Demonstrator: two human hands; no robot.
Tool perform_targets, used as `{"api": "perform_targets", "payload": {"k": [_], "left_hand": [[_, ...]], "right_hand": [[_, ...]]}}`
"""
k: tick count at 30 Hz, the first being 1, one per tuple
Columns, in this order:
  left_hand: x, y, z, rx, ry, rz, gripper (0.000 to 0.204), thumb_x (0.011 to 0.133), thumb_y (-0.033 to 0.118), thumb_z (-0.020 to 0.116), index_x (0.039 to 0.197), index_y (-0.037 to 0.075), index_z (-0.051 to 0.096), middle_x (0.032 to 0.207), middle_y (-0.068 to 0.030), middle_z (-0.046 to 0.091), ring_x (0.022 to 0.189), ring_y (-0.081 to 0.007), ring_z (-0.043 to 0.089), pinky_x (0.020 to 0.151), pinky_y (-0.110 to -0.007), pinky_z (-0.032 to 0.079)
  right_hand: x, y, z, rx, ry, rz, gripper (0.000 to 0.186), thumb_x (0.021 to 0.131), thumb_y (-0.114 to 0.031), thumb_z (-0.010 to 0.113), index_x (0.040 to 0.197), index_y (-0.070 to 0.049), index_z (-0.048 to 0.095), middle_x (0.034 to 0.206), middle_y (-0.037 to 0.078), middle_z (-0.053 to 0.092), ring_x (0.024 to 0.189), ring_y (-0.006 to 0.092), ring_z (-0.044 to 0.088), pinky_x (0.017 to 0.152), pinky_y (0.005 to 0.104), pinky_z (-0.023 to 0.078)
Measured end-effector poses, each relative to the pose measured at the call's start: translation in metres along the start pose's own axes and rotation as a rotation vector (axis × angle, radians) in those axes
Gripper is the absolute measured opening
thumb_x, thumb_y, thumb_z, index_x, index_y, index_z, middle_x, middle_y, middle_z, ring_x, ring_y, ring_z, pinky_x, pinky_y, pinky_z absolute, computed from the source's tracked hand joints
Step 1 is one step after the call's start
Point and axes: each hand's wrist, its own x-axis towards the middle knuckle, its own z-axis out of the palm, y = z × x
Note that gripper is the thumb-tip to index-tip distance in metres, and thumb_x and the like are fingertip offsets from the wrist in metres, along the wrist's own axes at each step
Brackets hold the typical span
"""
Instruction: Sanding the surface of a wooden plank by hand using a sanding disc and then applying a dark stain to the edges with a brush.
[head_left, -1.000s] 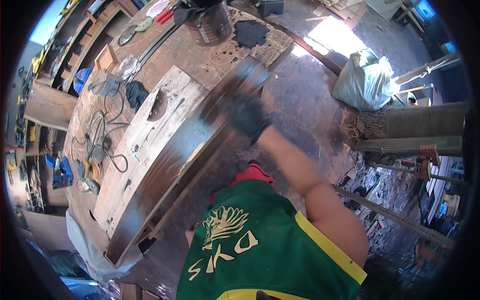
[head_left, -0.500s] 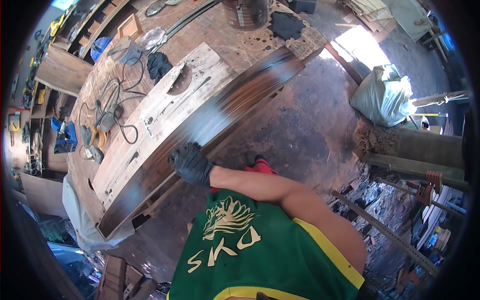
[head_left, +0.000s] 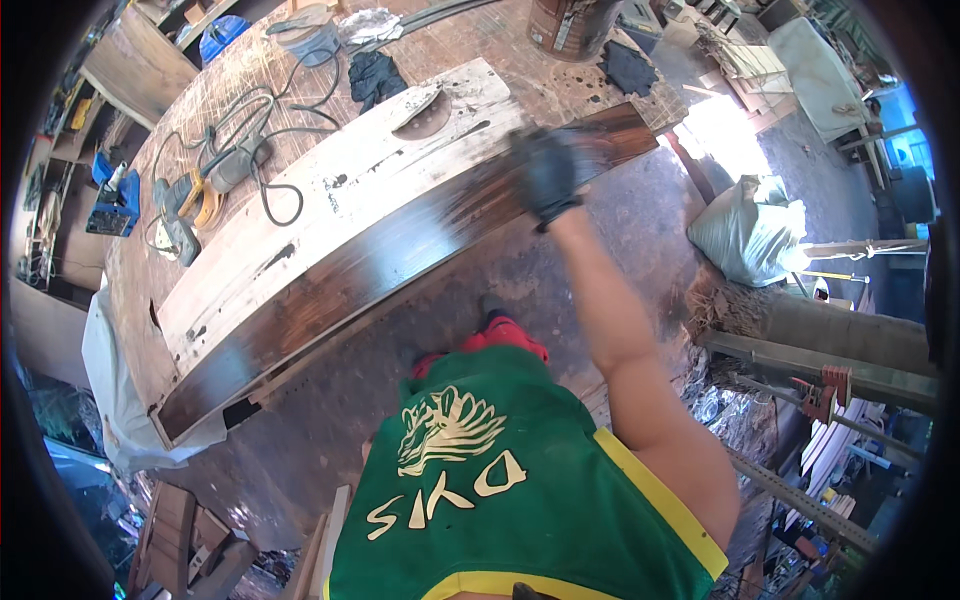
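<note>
A long plank, stained dark brown with a glossy sheen, lies along the near edge of the work table. My right hand, in a black glove, is over the plank toward its far right end. Motion smears its fingers, so whatever they may hold cannot be made out. Just behind the plank is a pale board with a rounded cutout and dark smudges. My left hand is out of sight.
A corded power tool lies on the table at the left. Black cloths, a small tub and a brown bucket stand or lie farther back. A stuffed pale sack sits on the right.
My right hand has moved along the plank, away from me and to the right, and my arm has stretched out. The whole view has shifted slightly.
</note>
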Motion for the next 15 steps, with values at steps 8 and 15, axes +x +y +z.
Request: {"api": "perform_targets", "payload": {"k": [8,15], "left_hand": [[-0.015,0.064,-0.058,-0.398,0.124,-0.229,0.037,0.098,0.02,0.071,0.125,-0.003,0.065,0.093,-0.0065,0.07,0.079,-0.0136,0.065,0.061,-0.028,0.048],[-0.057,0.051,-0.019,-0.488,0.197,-0.25,0.039,0.097,0.023,0.072,0.125,-0.004,0.064,0.092,-0.0058,0.07,0.076,-0.0121,0.063,0.061,-0.028,0.048]], "right_hand": [[-0.012,0.005,0.001,-0.01,-0.057,-0.237,0.022,0.093,-0.019,0.059,0.108,-0.007,0.069,0.091,0.02,0.07,0.083,0.035,0.068,0.077,0.0487,0.053],[-0.019,0.019,0.027,-0.295,0.155,0.057,0.016,0.093,-0.015,0.058,0.097,-0.009,0.072,0.083,0.015,0.069,0.079,0.0332,0.068,0.072,0.0497,0.054]]}}
